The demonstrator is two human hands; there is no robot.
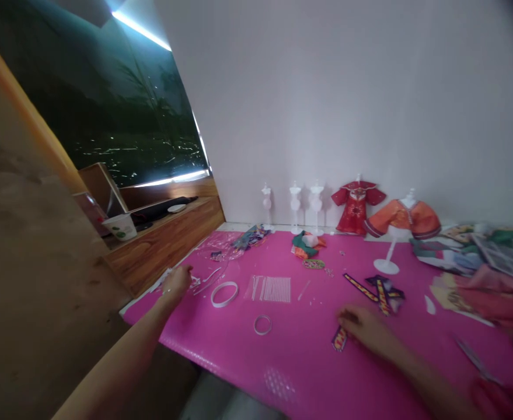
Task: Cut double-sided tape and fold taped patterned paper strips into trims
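At the table's left edge, my left hand [176, 283] is among white paper scraps [204, 283]. Its fingers look curled together, and what they hold, if anything, is hidden. On the right, my right hand [364, 328] has its fingers closed over a short dark purple strip [339, 339] with a yellow and red pattern; the strip's lower end sticks out below them. More strips of the same pattern [382, 296] lie crossed just beyond this hand. Between my hands are a white tape ring [224, 285], a smaller ring [256, 324] and a sheet of thin white adhesive strips [276, 289].
Along the wall stand several small white dress forms [295, 204], one in a red dress [356, 207] and one in an orange jacket [403, 219]. Fabric pieces [492, 291] are piled at right, near scissors [475, 356]. A paper cup [120, 226] sits on the wooden ledge.
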